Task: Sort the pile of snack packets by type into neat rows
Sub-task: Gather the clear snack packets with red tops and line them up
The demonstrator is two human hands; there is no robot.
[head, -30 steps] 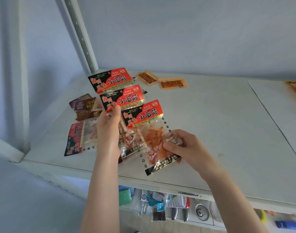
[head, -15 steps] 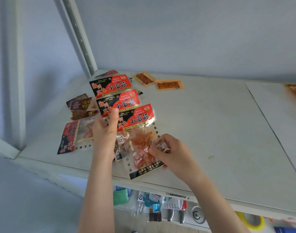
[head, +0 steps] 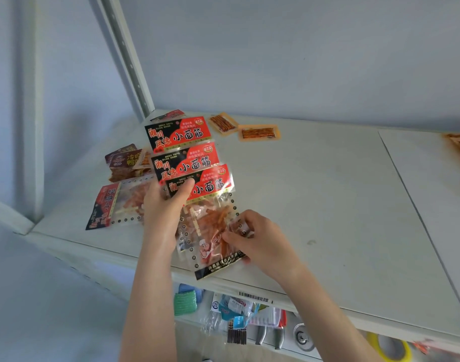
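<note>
Head view: my two grips fan three glossy red-topped packets (head: 197,205) over the near-left shelf (head: 328,205).
Left hand (head: 163,207) clamps the overlapped headers; right hand (head: 255,241) pinches the crinkly clear lower edge.

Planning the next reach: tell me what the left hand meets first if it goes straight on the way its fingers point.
Likely the middle red packet: the left hand points up the shelf, thumb on the nearest red packet. Depth is unclear.
</note>
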